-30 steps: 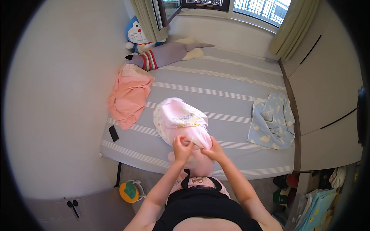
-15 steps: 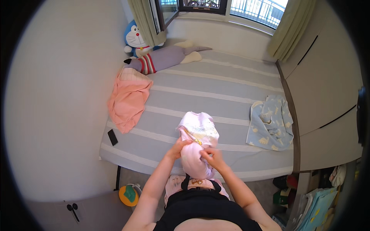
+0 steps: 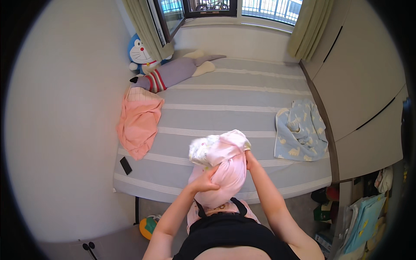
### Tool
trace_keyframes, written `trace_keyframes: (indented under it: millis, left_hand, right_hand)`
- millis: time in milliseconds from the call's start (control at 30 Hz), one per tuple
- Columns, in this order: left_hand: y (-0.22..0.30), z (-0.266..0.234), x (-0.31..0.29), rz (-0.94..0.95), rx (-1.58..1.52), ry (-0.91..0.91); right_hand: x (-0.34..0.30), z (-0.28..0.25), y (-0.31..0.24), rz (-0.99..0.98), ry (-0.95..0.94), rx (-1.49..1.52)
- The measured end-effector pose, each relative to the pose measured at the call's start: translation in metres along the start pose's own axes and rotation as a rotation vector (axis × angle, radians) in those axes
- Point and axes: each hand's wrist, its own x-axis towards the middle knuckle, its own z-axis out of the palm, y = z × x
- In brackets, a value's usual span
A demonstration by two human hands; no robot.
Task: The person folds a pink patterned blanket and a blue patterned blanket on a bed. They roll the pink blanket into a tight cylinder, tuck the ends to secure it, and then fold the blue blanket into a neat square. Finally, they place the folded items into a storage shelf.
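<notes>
A pale pink cloth with a printed lining (image 3: pixel 220 161) is bunched up in the air over the near edge of the bed. My left hand (image 3: pixel 203 182) grips it from the lower left, fingers closed into the fabric. My right hand (image 3: pixel 250 159) holds its right side, partly hidden behind the cloth. The cloth hangs down toward my chest, where more pink fabric shows.
The grey striped bed (image 3: pixel 242 104) carries a salmon pink cloth (image 3: pixel 139 121) at its left, a light blue patterned cloth (image 3: pixel 301 130) at its right, a black phone (image 3: pixel 126 165), and plush toys (image 3: pixel 173 71) by the window. Cupboards (image 3: pixel 359 86) stand on the right.
The pink cloth has come off the bed surface, where it lay spread, and is now gathered into a bundle held up in both hands, closer to me.
</notes>
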Motion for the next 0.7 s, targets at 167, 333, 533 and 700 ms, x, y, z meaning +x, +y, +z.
trace_keyframes:
  millis: [167,333,533,700]
  left_hand:
    - [-0.015,-0.01,-0.009,-0.034,-0.033,0.14]
    - [-0.008,0.004,0.004,0.046,0.35,0.734]
    - [0.017,-0.009,0.034,0.144,0.671,0.872]
    - [0.051,-0.029,0.048,0.151,0.539,0.618]
  right_hand:
    - [0.0,0.003,0.007,-0.161,-0.18,0.22]
    - [-0.031,0.053,0.018,-0.557,-0.022,0.247]
    - [-0.054,0.064,0.038,-0.55,0.031,0.059]
    - [-0.076,0.062,0.037,-0.658,0.108,-0.455]
